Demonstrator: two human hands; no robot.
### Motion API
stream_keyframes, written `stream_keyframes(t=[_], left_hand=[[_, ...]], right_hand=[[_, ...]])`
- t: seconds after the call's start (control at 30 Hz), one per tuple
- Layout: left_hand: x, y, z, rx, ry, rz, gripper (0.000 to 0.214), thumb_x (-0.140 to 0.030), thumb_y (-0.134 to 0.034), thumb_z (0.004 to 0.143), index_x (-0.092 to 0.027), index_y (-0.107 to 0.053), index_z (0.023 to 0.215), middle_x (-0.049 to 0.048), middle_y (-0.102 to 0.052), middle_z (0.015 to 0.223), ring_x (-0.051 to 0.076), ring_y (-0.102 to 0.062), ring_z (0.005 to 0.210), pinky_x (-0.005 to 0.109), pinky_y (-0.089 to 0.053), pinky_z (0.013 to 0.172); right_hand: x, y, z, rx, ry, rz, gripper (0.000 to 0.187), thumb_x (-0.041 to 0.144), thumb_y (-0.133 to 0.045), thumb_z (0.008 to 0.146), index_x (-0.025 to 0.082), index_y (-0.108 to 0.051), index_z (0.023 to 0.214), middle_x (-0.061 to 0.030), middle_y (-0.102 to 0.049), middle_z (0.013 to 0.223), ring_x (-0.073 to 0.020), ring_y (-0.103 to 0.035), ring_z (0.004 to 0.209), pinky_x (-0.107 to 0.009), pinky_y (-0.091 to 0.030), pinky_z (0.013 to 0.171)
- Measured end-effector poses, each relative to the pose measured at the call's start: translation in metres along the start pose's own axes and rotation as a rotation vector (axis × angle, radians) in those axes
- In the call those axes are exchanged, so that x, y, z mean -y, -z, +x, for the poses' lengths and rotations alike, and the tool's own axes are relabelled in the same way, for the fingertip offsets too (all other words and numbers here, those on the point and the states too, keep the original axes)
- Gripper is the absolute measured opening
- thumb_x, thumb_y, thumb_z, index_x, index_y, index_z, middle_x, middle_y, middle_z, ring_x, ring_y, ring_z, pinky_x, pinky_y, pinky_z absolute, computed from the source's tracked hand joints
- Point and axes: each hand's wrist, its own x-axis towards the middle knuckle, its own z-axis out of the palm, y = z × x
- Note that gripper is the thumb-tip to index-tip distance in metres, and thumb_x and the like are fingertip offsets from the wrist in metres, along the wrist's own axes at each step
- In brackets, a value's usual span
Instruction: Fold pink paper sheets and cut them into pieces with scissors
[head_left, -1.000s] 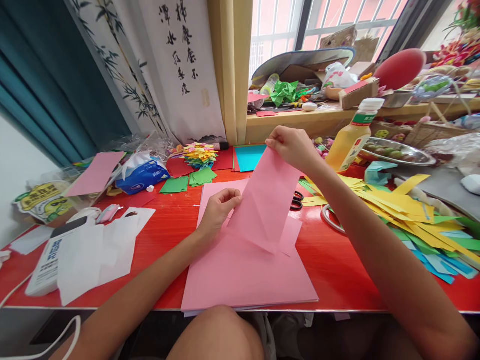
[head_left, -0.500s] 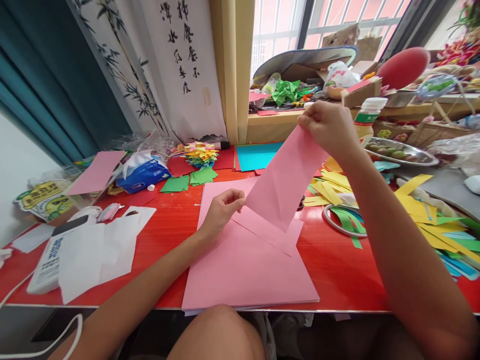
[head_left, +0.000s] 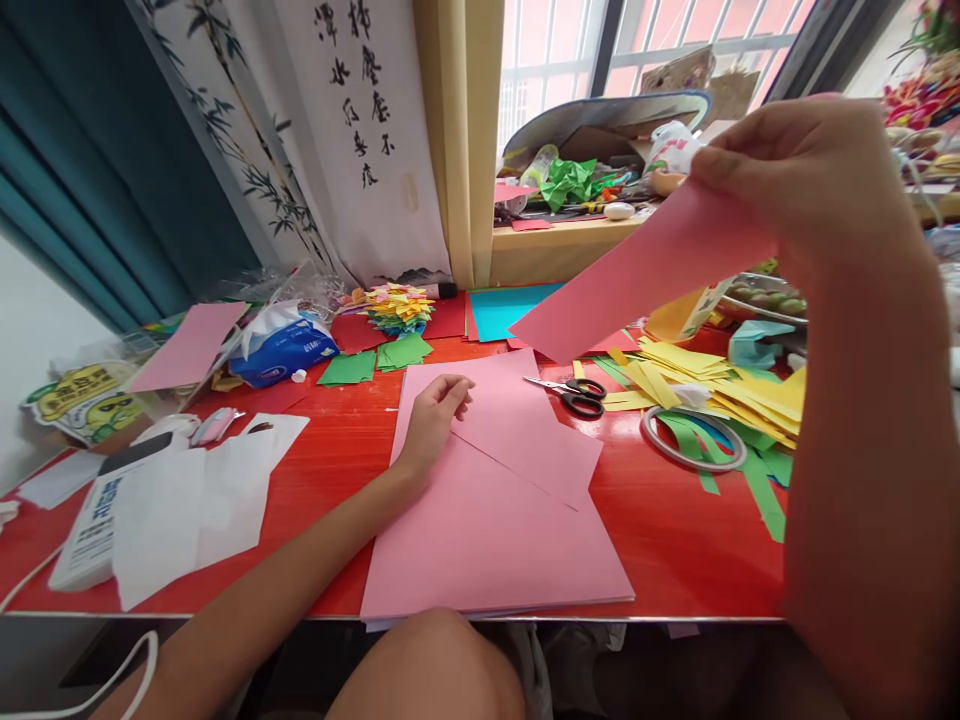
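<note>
Head cam: R hand (head_left: 825, 190) w/ pink paper (head_left: 652, 262).

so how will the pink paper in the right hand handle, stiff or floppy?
The pink paper is probably light: the right hand alone holds it up. Likely fairly stiff, since its free end juts out with little sag. It looks thin, so might buckle if pushed edge-on.

A barred window (head_left: 551, 50) lights a cluttered sill (head_left: 559, 240). Left of it hang a yellow curtain (head_left: 454, 150), a scroll (head_left: 352, 230) and a teal curtain (head_left: 105, 150). The wall (head_left: 34, 310) is white, the tabletop (head_left: 349, 430) glossy red.
</note>
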Motion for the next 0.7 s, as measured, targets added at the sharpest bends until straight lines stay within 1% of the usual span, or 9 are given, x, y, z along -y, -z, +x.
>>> stream_keyframes(t=[0.1,0.2,0.27,0.33,0.4,0.43,0.5,0.57,0.7], left_hand=[[0.001,0.002,0.001,-0.058,-0.02,-0.044,0.019,-0.034,-0.051,0.079,-0.017,-0.059,0.081,0.0005,-0.051,0.074,0.008,-0.045,0.064,0.021,-0.037,0.06],[0.0,0.002,0.001,-0.098,-0.028,-0.097,0.019,-0.035,-0.051,0.079,-0.017,-0.058,0.079,0.0002,-0.051,0.074,0.008,-0.045,0.063,0.021,-0.037,0.057],[-0.001,0.001,0.002,-0.098,-0.023,-0.113,0.02,-0.036,-0.052,0.078,-0.017,-0.058,0.079,-0.0001,-0.05,0.073,0.008,-0.045,0.062,0.021,-0.036,0.056],[-0.002,0.001,0.002,-0.083,-0.016,-0.099,0.02,-0.036,-0.054,0.077,-0.017,-0.059,0.081,-0.0005,-0.05,0.072,0.008,-0.045,0.062,0.021,-0.037,0.056],[-0.003,0.001,0.002,-0.057,-0.023,-0.065,0.021,-0.036,-0.056,0.075,-0.017,-0.06,0.084,-0.0001,-0.051,0.074,0.008,-0.045,0.062,0.021,-0.038,0.058],[-0.004,0.0,0.002,-0.036,-0.029,-0.045,0.022,-0.036,-0.056,0.075,-0.017,-0.06,0.087,0.0006,-0.053,0.077,0.008,-0.046,0.064,0.021,-0.039,0.059],[-0.005,0.0,0.001,0.011,-0.031,-0.005,0.024,-0.035,-0.057,0.075,-0.017,-0.06,0.09,0.0025,-0.056,0.082,0.01,-0.048,0.068,0.022,-0.04,0.061],[-0.005,-0.001,0.001,0.064,-0.018,0.017,0.024,-0.035,-0.057,0.075,-0.016,-0.061,0.089,0.0031,-0.058,0.084,0.011,-0.049,0.069,0.023,-0.041,0.062],[-0.002,0.0,0.001,0.105,-0.005,0.018,0.019,-0.034,-0.057,0.075,-0.015,-0.059,0.077,0.0003,-0.054,0.072,0.01,-0.048,0.065,0.023,-0.04,0.061]], right_hand=[[0.02,0.005,-0.007,0.104,-0.032,0.113,0.017,0.035,-0.061,0.075,0.019,-0.067,0.074,-0.0015,-0.055,0.067,-0.0088,-0.046,0.059,-0.03,-0.032,0.056],[0.022,-0.002,-0.009,0.265,-0.094,0.045,0.019,0.037,-0.061,0.074,0.019,-0.066,0.076,-0.0027,-0.056,0.071,-0.0113,-0.048,0.065,-0.031,-0.035,0.06],[0.016,-0.017,-0.01,0.444,-0.155,-0.024,0.017,0.034,-0.062,0.074,0.018,-0.066,0.072,-0.0029,-0.056,0.068,-0.0111,-0.047,0.061,-0.03,-0.035,0.059],[0.008,-0.041,-0.014,0.66,-0.211,0.022,0.016,0.033,-0.06,0.076,0.018,-0.065,0.072,-0.001,-0.053,0.063,-0.0093,-0.043,0.054,-0.028,-0.033,0.053],[0.003,-0.068,-0.024,0.876,-0.203,0.055,0.019,0.035,-0.058,0.076,0.018,-0.063,0.068,0.0002,-0.051,0.06,-0.0091,-0.042,0.053,-0.027,-0.032,0.051],[0.002,-0.082,-0.03,0.937,-0.19,0.064,0.02,0.036,-0.058,0.075,0.019,-0.062,0.067,0.0007,-0.051,0.06,-0.0091,-0.042,0.052,-0.026,-0.032,0.05],[0.002,-0.106,-0.044,1.02,-0.159,0.054,0.021,0.038,-0.056,0.076,0.019,-0.062,0.068,0.0011,-0.052,0.059,-0.0092,-0.042,0.051,-0.025,-0.032,0.049],[0.007,-0.123,-0.056,1.053,-0.114,0.03,0.022,0.037,-0.054,0.076,0.018,-0.062,0.069,0.0008,-0.054,0.061,-0.0099,-0.045,0.053,-0.024,-0.032,0.049],[0.016,-0.138,-0.071,1.05,-0.065,-0.001,0.018,0.034,-0.054,0.074,0.019,-0.064,0.077,-0.0019,-0.064,0.077,-0.013,-0.054,0.067,-0.022,-0.035,0.053]])
